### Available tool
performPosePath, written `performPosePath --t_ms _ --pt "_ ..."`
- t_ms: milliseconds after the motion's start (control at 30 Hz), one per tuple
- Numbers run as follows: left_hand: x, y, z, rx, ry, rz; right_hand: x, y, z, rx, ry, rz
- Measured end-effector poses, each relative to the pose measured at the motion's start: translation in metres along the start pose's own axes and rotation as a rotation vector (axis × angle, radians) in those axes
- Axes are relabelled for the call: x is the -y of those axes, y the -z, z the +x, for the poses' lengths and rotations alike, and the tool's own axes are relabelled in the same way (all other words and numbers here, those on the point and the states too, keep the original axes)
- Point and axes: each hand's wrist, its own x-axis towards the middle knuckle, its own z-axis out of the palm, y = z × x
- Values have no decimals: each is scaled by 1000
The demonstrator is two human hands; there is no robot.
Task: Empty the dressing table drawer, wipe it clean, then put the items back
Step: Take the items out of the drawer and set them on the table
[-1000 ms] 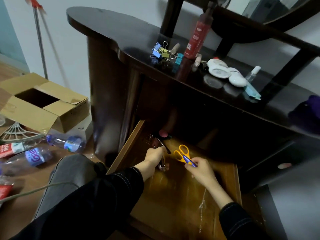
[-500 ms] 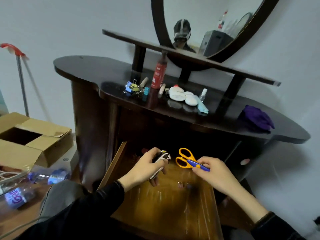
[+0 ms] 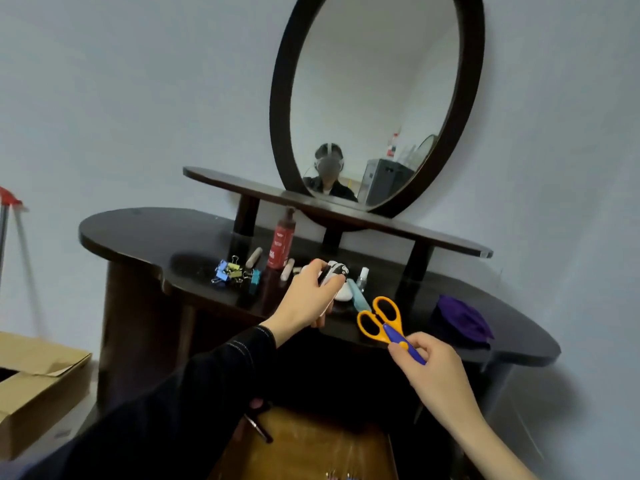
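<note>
Both of your hands are loaded, so you look to be in the emptying step. Nearest you, the drawer [image 3: 311,445] stands pulled open below the table, its wooden floor mostly bare. A dark slim thing [image 3: 258,426] lies at its far left corner, and some small bits [image 3: 337,475] show at the very bottom of the view, too blurred to name. By that, the drawer is not quite empty yet.

Your right hand [image 3: 436,365] pinches the scissors [image 3: 381,320] by the blue blades between thumb and fingertips. The orange handles point up and away, in the air just before the table's front edge. Your left hand [image 3: 304,299] is further in, fingers curled round a small black-and-white thing [image 3: 334,273]. It holds that over the tabletop [image 3: 145,230], close to the white cases [image 3: 343,292] and the little spray bottle [image 3: 363,277].

Beyond, the binder clips [image 3: 232,271] and the red bottle [image 3: 280,247] stand in a loose cluster, with the purple cloth [image 3: 460,323] well apart at the right end. The mirror [image 3: 374,98] rises behind.

As I judge it, the next move calls for setting both loads down on bare spots of the tabletop. The stretch between the cases and the cloth suits the scissors. Lay them flat, blades away from the edge, then reach for what is left in the drawer before you take up the cloth.
</note>
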Motion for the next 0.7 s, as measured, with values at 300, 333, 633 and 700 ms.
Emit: performPosePath --t_ms 300,333,633,700 --pt "15 4 25 37 87 -136 -24 -11 112 -48 -299 -120" --pt "16 4 26 28 89 -147 -25 -17 122 -40 -319 -157" --pt "20 6 29 114 83 -238 -25 -47 154 -120 -353 -221" --pt "20 9 28 143 90 -303 -27 -44 148 -177 -335 -69"
